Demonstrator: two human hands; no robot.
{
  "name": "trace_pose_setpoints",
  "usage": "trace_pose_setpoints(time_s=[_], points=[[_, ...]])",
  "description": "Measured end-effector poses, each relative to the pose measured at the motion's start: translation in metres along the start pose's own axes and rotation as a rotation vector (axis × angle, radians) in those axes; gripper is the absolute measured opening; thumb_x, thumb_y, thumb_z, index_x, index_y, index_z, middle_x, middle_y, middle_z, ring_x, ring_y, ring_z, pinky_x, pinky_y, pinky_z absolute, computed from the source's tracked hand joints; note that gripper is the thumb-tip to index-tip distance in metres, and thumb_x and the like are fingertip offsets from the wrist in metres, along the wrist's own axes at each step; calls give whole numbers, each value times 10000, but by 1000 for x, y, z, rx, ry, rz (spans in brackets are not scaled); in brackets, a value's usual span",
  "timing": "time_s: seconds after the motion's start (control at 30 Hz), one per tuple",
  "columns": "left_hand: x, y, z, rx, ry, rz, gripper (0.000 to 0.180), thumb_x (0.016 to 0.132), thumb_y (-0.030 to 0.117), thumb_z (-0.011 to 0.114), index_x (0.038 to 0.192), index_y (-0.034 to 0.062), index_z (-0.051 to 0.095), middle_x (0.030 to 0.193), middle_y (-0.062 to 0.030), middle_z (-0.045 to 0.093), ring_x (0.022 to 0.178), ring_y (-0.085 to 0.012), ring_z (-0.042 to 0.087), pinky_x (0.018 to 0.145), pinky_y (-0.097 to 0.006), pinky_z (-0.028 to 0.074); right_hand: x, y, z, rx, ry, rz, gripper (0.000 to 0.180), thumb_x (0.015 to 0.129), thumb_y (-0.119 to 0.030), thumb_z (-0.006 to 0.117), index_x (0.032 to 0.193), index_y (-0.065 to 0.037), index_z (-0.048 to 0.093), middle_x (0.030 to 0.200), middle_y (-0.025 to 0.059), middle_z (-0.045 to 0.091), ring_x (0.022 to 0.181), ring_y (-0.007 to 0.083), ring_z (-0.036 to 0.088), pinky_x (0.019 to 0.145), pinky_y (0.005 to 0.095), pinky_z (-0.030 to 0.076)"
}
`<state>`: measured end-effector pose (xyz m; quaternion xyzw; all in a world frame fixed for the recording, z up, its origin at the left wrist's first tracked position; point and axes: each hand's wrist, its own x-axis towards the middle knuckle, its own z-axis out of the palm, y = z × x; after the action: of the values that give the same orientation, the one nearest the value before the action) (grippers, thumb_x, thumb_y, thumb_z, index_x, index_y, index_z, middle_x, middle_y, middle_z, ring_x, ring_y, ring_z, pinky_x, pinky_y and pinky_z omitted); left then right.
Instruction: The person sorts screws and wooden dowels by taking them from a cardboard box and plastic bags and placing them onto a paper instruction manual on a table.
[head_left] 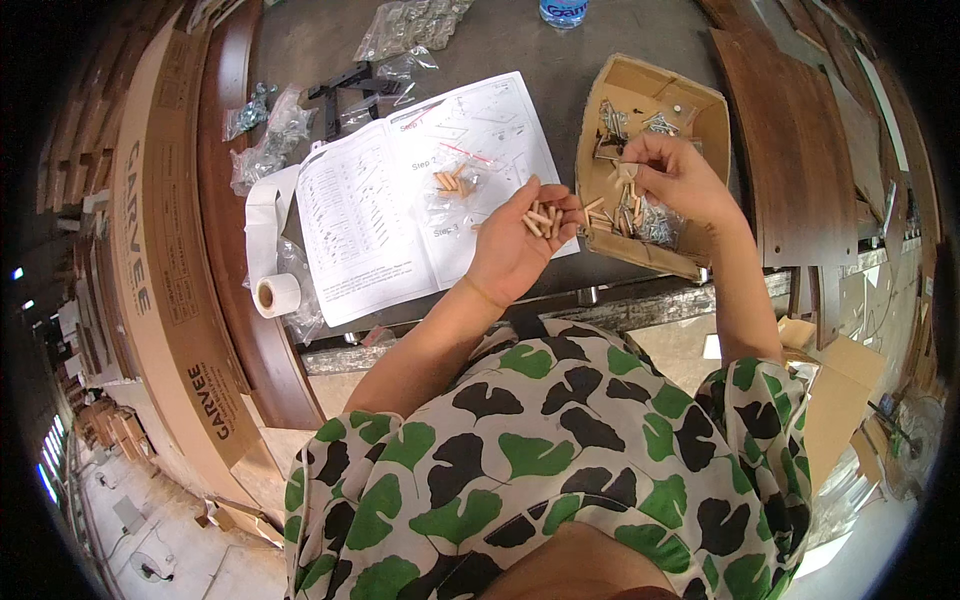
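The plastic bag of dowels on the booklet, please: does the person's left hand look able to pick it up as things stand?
Probably not easily: the left hand is close to the bag, but its palm cradles loose wooden dowels, which might spill.

Bottle: cut off by the upper edge. Clear bags, top: likewise cropped. Booklet: partly covered by the left hand; diagrams too small to be read. Dowels in that palm: partly hidden by one another. Cardboard box: contents partly covered by the right hand; the pinched piece cannot be identified.
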<state>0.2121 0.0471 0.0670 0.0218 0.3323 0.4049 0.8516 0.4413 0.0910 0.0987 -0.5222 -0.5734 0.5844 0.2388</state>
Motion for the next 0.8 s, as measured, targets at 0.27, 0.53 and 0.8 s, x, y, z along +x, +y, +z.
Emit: trace_pose_setpoints(time_s=[0.27, 0.53, 0.8], points=[[-11, 1, 3, 11, -37, -119, 333, 950, 353, 462, 887, 46, 571, 789, -64, 570, 648, -146, 519, 491, -229, 405, 10, 0, 3, -101, 223, -42, 209, 869, -195, 605, 945, 0, 614, 709, -5, 576, 618, 68, 503, 534, 232, 409], [-26, 45, -111, 869, 594, 724, 399, 923, 311, 542, 631, 39, 519, 519, 14, 407, 492, -97, 431, 410, -258, 316, 2, 47, 25, -188, 163, -29, 149, 874, -143, 590, 877, 5, 601, 673, -2, 551, 570, 61, 467, 510, 239, 385], [5, 13, -93, 1787, 110, 1055, 294, 800, 231, 690, 652, 33, 531, 632, -118, 540, 521, -298, 525, 470, -368, 413, 3, 58, 18, -52, 230, 11, 171, 874, -143, 598, 938, 16, 605, 657, -28, 520, 567, 46, 448, 504, 218, 366]])
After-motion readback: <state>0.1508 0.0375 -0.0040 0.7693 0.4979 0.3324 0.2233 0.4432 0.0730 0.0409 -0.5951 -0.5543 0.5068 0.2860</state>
